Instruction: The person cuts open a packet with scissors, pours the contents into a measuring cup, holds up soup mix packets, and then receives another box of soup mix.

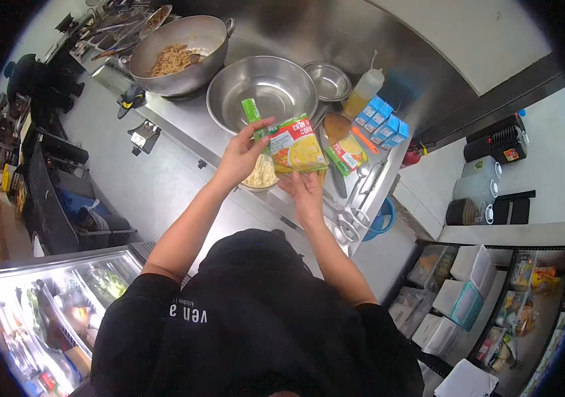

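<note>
Both hands are on a green, red and yellow crab and corn soup packet [297, 147], held above the steel counter. My left hand [242, 153] pinches a green strip [251, 110] at the packet's left side; I cannot tell whether it is torn free. My right hand [304, 193] grips the packet's bottom edge. Partly behind the packet and my left hand is a bowl of pale yellow food [262, 173]. A wide steel basin [229, 92] stands just beyond the packet. A second, similar packet [346, 155] lies on the counter to the right.
A large wok [206, 40] with noodle-like food stands at the back left. Beyond the basin are a small steel bowl [327, 79], a squeeze bottle [367, 87] and several blue cartons [381, 122]. Ladles and utensils [355, 221] lie at the right. A lit, open fridge [64, 261] is lower left.
</note>
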The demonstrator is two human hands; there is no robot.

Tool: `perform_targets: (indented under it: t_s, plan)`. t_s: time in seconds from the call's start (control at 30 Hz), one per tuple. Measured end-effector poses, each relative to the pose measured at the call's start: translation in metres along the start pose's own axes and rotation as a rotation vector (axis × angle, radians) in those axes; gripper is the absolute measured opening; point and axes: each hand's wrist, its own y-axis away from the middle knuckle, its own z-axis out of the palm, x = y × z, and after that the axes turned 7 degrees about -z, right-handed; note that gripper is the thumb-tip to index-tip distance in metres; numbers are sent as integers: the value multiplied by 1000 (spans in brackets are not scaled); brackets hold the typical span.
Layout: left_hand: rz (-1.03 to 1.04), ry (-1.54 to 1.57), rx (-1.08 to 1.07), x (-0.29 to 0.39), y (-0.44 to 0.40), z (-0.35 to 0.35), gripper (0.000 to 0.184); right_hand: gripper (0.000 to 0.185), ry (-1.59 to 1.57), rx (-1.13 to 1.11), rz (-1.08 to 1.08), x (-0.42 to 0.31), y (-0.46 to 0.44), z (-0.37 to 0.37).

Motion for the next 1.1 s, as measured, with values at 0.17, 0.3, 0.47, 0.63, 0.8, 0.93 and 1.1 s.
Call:
perform_targets:
  t_s: [0.17,0.3,0.47,0.63,0.8,0.93,1.1]
  plan:
    - [9,20,-54,2,1,-6,35,28,17,4,-10,-4,-1,5]
    - [41,5,-118,13,1,-15,36,25,7,-6,7,-6,-6,6]
    - [52,53,-128,19,6,-20,34,24,-6,-44,-4,-8,-7,11]
    - [76,38,-30,6,4,-25,34,26,18,-49,44,-10,-4,19]
    - [72,28,-20,2,5,-28,34,25,18,-48,46,-8,-2,19]
    - [36,3,-20,3,6,-29,35,24,4,-64,51,-5,0,18]
    - [57,9,-34,1,5,-29,36,24,11,-51,51,-3,1,18]
